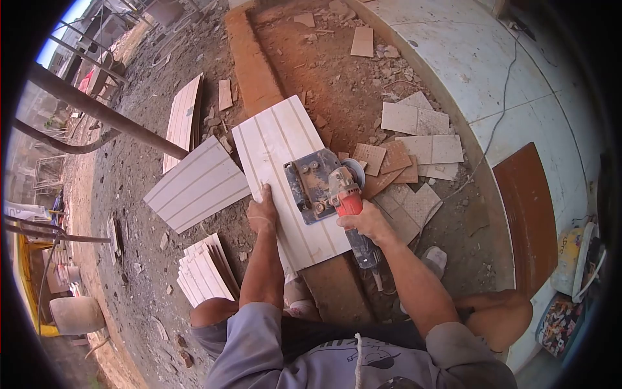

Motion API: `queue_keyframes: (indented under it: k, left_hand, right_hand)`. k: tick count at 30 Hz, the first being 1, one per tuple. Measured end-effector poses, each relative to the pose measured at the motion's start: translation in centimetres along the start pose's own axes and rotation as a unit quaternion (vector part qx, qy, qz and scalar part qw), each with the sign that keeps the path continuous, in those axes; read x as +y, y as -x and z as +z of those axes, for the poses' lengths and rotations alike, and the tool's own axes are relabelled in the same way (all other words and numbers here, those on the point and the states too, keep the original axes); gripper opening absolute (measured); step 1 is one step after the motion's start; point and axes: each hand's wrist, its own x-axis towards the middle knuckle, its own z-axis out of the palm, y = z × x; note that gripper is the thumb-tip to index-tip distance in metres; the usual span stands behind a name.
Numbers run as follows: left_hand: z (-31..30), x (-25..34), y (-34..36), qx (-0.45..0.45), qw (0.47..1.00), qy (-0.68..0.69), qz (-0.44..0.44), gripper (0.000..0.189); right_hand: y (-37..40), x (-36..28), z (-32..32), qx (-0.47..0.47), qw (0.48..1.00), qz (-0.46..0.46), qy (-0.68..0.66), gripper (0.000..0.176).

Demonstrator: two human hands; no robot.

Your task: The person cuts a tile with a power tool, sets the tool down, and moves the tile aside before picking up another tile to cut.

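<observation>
The striped tile (275,142) lies across a ledge (334,288) — its left edge pinched by the left hand (262,211), thumb on top; the right hand (366,220) is wrapped around the grinder (350,201), whose base plate rests on the tile — more striped tiles (197,185) lie left

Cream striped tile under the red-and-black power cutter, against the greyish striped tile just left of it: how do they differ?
The cream tile looks larger and brighter; the greyish tile looks smaller and duller.
The cream tile is held by the left hand with the power cutter on it; the greyish tile has neither hand on it.
Both have brown stripes.
</observation>
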Motion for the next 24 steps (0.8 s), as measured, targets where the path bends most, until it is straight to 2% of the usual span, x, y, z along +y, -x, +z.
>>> queue_keyframes:
  k: [3, 5, 9, 11, 12, 14, 15, 20, 22, 24]
  left_hand:
    - [0.4, -0.4, -0.4, 0.004, 1.000, 0.009, 0.004, 0.093]
    - [0.4, -0.3, -0.5, 0.000, 1.000, 0.024, 0.008, 0.095]
    - [0.6, -1.1, -0.7, -0.023, 0.998, 0.061, 0.018, 0.097]
    - [1.1, -1.7, -1.8, -0.042, 0.997, 0.068, 0.008, 0.097]
    - [1.4, -1.9, -2.2, -0.057, 0.996, 0.076, -0.002, 0.098]
    - [1.3, -2.1, -2.5, -0.073, 0.992, 0.107, 0.000, 0.098]
    - [1.2, -2.2, -2.5, -0.089, 0.987, 0.136, 0.004, 0.098]
    - [3.0, -2.8, -4.2, -0.044, 0.993, 0.110, -0.015, 0.095]
    - [1.9, -2.2, -3.0, -0.030, 0.995, 0.098, -0.021, 0.093]
    - [0.4, -1.4, -2.0, -0.033, 0.991, 0.128, -0.010, 0.091]
  right_hand:
    - [-0.1, 1.0, 0.4, 0.023, 1.000, -0.014, 0.013, 0.071]
    - [1.2, 1.1, 0.1, 0.084, 0.994, -0.036, 0.067, 0.070]
    - [5.7, -0.3, -1.7, 0.114, 0.987, -0.041, 0.105, 0.070]
    - [5.9, 1.5, -3.3, 0.137, 0.987, -0.058, 0.064, 0.063]
    - [6.8, 0.6, -3.8, 0.137, 0.987, -0.058, 0.067, 0.063]
    - [9.2, -2.3, -4.5, 0.117, 0.990, -0.060, -0.045, 0.052]
    - [9.3, -2.0, -5.1, 0.141, 0.984, -0.097, -0.046, 0.043]
    - [12.5, -5.5, -6.8, 0.190, 0.969, -0.137, -0.085, 0.043]
    - [13.3, -5.8, -7.7, 0.239, 0.958, -0.141, -0.066, 0.045]
    - [14.1, -6.3, -8.3, 0.244, 0.959, -0.138, -0.045, 0.048]
